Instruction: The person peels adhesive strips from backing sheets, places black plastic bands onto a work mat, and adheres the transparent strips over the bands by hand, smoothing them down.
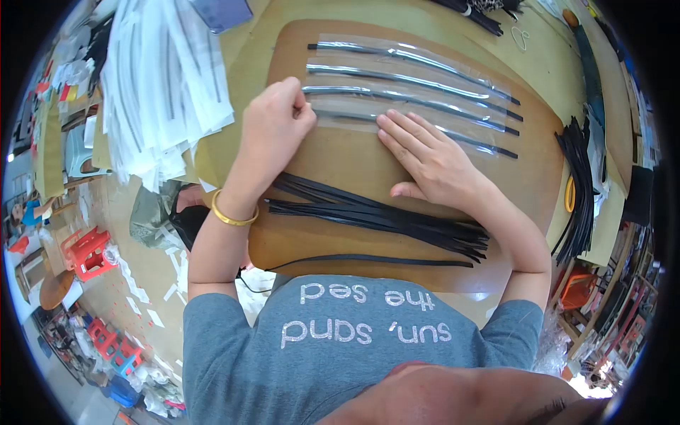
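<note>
Four black strips under clear plastic film (404,81) lie side by side on a brown board (340,156). My left hand (283,110) is closed, thumb against curled fingers, at the left end of the nearest covered strip (347,115); what it pinches is hidden. Flat on that same strip and its film rests my right hand (428,156), its fingers stretched out. Closer to my body, a loose bundle of black strips (382,216) lies across the board. One single black strip (368,260) curves along the board's near edge.
White plastic sleeves (163,85) are heaped at the left of the table. Another black strip bundle (577,188) hangs at the right edge, near a yellow-handled item (569,193). Red stools (88,253) and paper scraps are on the floor to the left.
</note>
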### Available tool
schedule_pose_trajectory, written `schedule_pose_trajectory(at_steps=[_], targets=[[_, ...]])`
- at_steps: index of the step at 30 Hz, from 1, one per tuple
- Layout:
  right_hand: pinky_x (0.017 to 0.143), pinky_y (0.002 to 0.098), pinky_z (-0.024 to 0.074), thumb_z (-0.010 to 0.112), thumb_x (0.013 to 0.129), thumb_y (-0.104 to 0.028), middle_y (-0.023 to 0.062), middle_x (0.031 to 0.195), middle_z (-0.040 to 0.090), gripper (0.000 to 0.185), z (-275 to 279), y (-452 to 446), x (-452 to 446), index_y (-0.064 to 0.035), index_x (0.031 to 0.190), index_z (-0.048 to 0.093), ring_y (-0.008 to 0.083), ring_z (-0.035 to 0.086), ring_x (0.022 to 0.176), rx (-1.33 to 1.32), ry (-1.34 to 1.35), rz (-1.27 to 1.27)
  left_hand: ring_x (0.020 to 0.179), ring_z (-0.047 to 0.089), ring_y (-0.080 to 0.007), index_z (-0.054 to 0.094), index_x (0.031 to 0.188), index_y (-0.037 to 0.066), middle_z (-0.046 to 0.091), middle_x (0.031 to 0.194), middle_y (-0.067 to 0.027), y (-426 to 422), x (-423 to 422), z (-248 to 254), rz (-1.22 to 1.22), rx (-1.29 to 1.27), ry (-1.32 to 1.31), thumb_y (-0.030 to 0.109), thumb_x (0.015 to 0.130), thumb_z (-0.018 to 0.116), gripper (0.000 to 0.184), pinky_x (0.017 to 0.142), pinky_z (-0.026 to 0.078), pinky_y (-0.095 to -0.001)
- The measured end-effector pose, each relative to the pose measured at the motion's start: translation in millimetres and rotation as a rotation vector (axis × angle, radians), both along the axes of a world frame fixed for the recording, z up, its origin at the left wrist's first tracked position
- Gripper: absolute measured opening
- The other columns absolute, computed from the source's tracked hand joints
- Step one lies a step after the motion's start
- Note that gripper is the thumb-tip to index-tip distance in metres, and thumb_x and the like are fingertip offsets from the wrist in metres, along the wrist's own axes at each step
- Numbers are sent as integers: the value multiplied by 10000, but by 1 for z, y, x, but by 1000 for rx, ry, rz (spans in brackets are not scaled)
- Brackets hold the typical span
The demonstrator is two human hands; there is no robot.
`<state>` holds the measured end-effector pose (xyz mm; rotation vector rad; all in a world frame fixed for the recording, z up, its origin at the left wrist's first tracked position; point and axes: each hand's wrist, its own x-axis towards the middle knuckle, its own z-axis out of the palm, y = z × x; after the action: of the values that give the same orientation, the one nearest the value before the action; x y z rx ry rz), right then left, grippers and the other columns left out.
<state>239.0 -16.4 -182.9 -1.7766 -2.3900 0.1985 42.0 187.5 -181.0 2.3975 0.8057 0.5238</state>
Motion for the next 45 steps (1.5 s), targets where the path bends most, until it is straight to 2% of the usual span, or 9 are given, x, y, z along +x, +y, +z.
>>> schedule_pose_trajectory(at_steps=[4, 7, 8, 12, 21, 26, 31, 33, 45], targets=[[1187, 437, 319, 594, 968, -384, 177, 1511, 454, 592, 0, -1, 6, 19, 1395, 517, 337, 393, 1426, 52, 175, -13, 783, 603, -307, 571, 850, 23, 595, 807, -121, 5, 0, -1, -16, 194, -6, 30, 809, 664, 102, 708, 496, -396], [1113, 427, 395, 636, 958, -206, 167, 1412, 551, 416, -5, -4, 15, -10, 1322, 587, 335, 484, 1343, 37, 708, -217, 878, 597, -305, 605, 852, 70, 583, 876, -111, 13, -5, 4, -113, 380, -36, 36, 794, 674, 96, 770, 494, -406], [973, 437, 474, 661, 901, -86, 149, 1197, 635, 272, -12, 1, 13, -14, 1162, 639, 339, 584, 1145, 291, 625, -276, 879, 596, -305, 613, 857, 73, 579, 876, -109, 11, 1, 5, -202, 407, -106, 42, 791, 678, 98, 771, 496, -407], [816, 441, 484, 684, 791, -44, 144, 901, 562, 162, -4, 2, 12, -34, 924, 592, 348, 563, 914, 352, 64, -293, 875, 600, -308, 641, 847, 65, 594, 863, -105, -19, 30, -17, -445, 391, -119, 104, 773, 723, 117, 776, 504, -408], [782, 424, 469, 680, 721, -84, 127, 895, 592, 181, 7, -28, 45, -50, 891, 626, 316, 582, 877, 209, -214, -327, 900, 622, -315, 676, 835, 73, 620, 869, -108, -12, 46, -8, -477, 358, -13, 162, 802, 685, 95, 792, 517, -422], [751, 447, 483, 674, 758, -87, 139, 875, 617, 143, 14, -133, 106, -41, 892, 652, 329, 611, 883, 17, -495, -805, 893, 616, -315, 691, 914, 67, 627, 857, -115, 44, -44, 13, -221, 227, 210, 154, 846, 680, 111, 796, 504, -408], [774, 438, 494, 731, 820, -166, 151, 913, 615, 243, 35, -114, -11, -38, 1024, 697, 306, 603, 904, 231, 206, -528, 913, 604, -306, 689, 960, 59, 636, 885, -110, -16, -67, 10, -490, 14, -46, 142, 868, 700, 125, 820, 486, -408], [763, 435, 496, 764, 800, -145, 138, 915, 604, 265, 28, -109, -44, -51, 1042, 709, 307, 595, 894, 138, 232, -312, 933, 603, -293, 694, 956, 71, 638, 913, -99, -40, -70, 15, -627, 25, 15, 137, 850, 725, 129, 824, 482, -413], [771, 387, 499, 728, 859, -92, 126, 930, 644, 168, 33, -112, -73, -4, 1001, 720, 299, 610, 867, 152, 481, -528, 832, 635, -298, 629, 883, 62, 646, 826, -90, -67, -67, 27, -616, 44, -126, 111, 860, 700, 89, 759, 498, -410]])
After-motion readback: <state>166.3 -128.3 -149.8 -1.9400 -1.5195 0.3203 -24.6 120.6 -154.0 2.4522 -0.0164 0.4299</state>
